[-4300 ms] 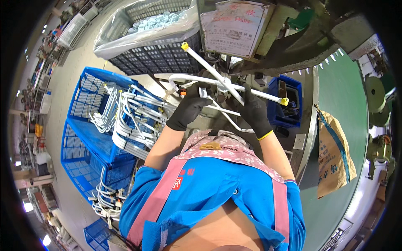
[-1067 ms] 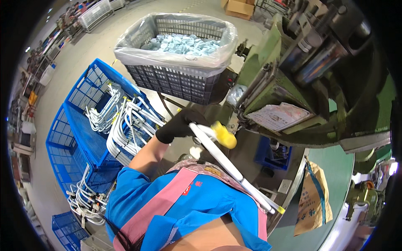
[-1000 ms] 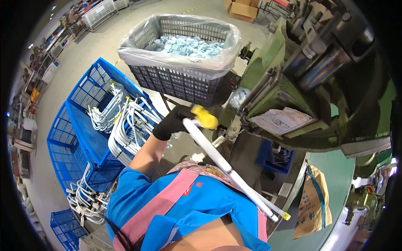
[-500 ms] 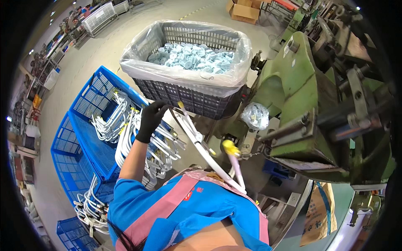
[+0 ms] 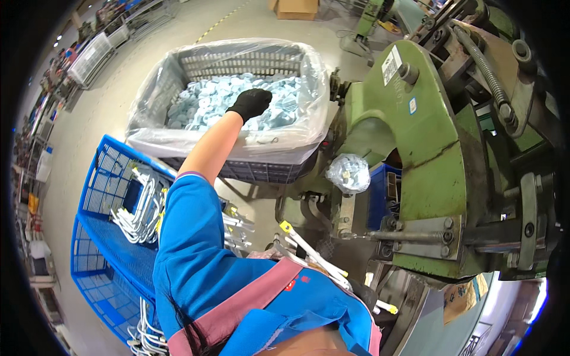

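My left hand [image 5: 252, 103], in a black glove, is over the light blue small plastic pieces [image 5: 208, 95] heaped in a crate [image 5: 261, 171] lined with clear plastic. Its fingers are curled in; what they hold, if anything, is hidden. Low in front of my body, several white tubes [image 5: 317, 258] with yellow ends slant across. My right hand [image 5: 364, 291] shows only as a dark gloved patch beside them, apparently closed around the tubes, its fingers mostly hidden by my clothing.
Blue crates [image 5: 113, 237] holding bundles of bent white tubes [image 5: 142, 216] stand at the left. A large green machine [image 5: 409, 148] fills the right side. By it sits a plastic-wrapped bundle [image 5: 348, 174]. A cardboard box [image 5: 297, 8] lies on the far floor.
My left hand has moved forward and right, from beside the crate's near edge to over the blue pieces. The white tubes have dropped lower and shifted, and the view has turned.
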Tool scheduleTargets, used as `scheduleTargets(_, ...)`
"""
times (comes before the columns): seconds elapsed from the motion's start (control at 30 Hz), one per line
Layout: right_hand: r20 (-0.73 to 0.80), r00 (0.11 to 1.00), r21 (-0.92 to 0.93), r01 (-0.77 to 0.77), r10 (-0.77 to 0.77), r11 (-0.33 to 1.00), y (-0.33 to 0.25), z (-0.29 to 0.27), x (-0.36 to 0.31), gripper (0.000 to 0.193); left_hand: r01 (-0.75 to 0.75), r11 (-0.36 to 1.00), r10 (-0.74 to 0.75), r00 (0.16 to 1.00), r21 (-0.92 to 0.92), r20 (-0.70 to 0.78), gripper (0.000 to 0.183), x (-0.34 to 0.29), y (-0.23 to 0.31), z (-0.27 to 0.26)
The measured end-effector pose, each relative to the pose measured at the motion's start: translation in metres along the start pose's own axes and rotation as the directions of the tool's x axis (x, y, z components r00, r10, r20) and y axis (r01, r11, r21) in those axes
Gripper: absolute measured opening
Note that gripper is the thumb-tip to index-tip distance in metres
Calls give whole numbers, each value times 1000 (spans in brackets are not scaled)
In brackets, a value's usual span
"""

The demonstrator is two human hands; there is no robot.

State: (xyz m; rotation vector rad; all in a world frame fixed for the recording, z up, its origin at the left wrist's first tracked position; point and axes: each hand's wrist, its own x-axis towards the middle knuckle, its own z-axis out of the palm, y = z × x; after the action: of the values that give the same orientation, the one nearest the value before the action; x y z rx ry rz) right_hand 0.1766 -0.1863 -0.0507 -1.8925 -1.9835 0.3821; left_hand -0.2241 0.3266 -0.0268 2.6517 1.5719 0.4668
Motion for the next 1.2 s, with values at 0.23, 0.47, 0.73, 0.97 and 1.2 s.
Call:
scheduleTargets(0.23, 131, 955, -173, -244, 268, 954, -11, 11, -17, 29, 219, 960, -132, 904, -176, 407, 52, 23, -46, 63)
scheduleTargets(0.47, 117, 951, -114, -272, 285, 955, -21, 11, -8, 29, 297, 931, -187, 887, -211, 422, 49, 20, -45, 57)
scheduleTargets(0.73, 116, 942, -57, -311, 315, 949, -26, 15, -8, 29, 207, 964, -174, 965, -165, 194, 28, 24, -28, 34)
scheduleTargets(0.97, 132, 958, -108, -242, 256, 964, -32, 3, 1, 30, 137, 924, -197, 971, -356, -137, 17, 42, 16, 27)
scheduleTargets(1.2, 87, 978, -143, -176, 190, 974, -35, 1, -5, 29, -199, 948, 197, 980, -248, -35, 30, 58, 27, 32)
